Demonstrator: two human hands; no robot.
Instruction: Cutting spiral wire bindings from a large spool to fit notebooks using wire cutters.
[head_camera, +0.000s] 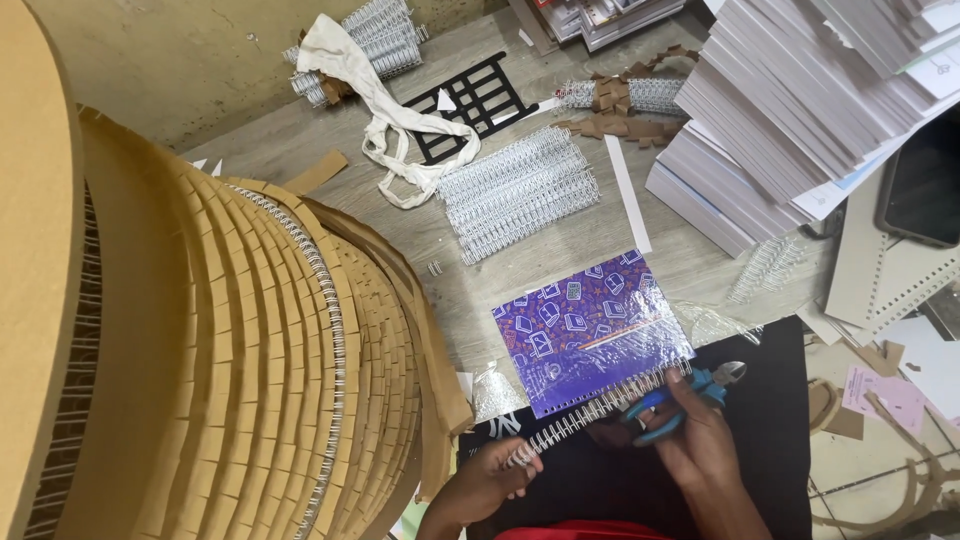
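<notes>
Purple notebook (590, 325), one; two hands (600, 450); one blue cutter (690, 395).

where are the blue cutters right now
In the head view the blue cutters are at lower right, gripped in the right hand, with their tips at the end of the wire spiral along the purple notebook.
</notes>
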